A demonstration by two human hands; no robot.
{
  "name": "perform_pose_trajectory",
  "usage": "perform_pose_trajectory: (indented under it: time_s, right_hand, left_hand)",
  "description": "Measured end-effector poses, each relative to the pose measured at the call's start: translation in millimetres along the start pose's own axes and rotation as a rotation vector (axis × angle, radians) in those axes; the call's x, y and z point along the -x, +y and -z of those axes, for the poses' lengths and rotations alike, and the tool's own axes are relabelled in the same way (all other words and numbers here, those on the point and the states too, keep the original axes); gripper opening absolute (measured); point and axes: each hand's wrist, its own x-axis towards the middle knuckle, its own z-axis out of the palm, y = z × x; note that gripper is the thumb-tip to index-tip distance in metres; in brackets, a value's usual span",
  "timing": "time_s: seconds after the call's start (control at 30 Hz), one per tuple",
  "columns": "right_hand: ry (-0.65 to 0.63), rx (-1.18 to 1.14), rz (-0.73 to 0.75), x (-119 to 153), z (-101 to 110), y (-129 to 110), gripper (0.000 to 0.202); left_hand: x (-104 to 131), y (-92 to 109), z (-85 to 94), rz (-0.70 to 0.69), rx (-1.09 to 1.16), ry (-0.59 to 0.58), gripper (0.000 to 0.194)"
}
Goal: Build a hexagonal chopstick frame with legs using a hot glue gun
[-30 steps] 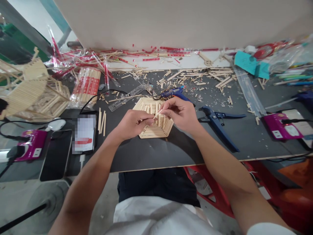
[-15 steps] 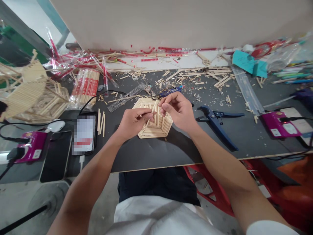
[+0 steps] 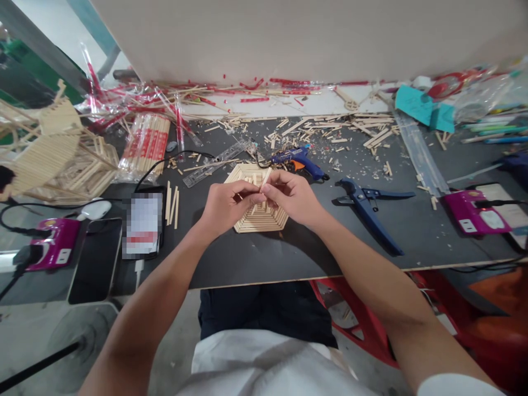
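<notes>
One dark phone (image 3: 94,261) lies near the front edge of the grey table (image 3: 235,267), a lit phone (image 3: 145,223) beside it, both left of the left hand (image 3: 226,206). Fingertips of that hand and of the right hand (image 3: 293,199), drawn narrow, meet on one stick (image 3: 268,176), held aslant above the hexagon (image 3: 260,224), a panel of sticks lying on the table under both hands. Some short sticks (image 3: 168,201) lie just right of the lit phone; a blue cutter (image 3: 368,213), handles spread, rests right of the right hand. The glue gun (image 3: 305,158) lies beyond the right hand, a clear ruler (image 3: 200,174) past the left. Farther back come a bundle (image 3: 145,144) of sticks, scattered wood scraps (image 3: 295,126), and red wrappers (image 3: 289,82) along the wall (image 3: 289,38).
</notes>
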Motion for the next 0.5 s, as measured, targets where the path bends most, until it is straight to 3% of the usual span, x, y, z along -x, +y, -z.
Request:
perform_pose_trajectory:
  time_s: [0.07, 0.17, 0.23, 0.33, 0.5]
  right_hand:
    - [-0.012, -0.044, -0.033, 0.0, 0.3, -1.0, 0.048]
    - [-0.03, -0.103, -0.09, 0.0, 1.6, -1.1, 0.045]
    - [-0.064, -0.137, -0.124, 0.0, 2.4, -0.8, 0.044]
    - [-0.125, -0.168, -0.154, 0.1, 2.6, -1.3, 0.044]
    - [-0.144, -0.174, -0.159, 0.3, 2.8, -2.0, 0.044]
  left_hand:
    - [-0.4, -1.9, 2.8, 0.007, 0.047, -0.007, 0.046]
    - [-0.7, -5.2, 9.1, -0.032, 0.177, -0.169, 0.099]
    - [-0.3, -7.2, 12.0, -0.074, 0.227, -0.309, 0.12]
    - [0.7, -9.5, 12.0, -0.111, 0.25, -0.408, 0.116]
    - [0.7, -11.9, 10.5, -0.152, 0.245, -0.417, 0.116]
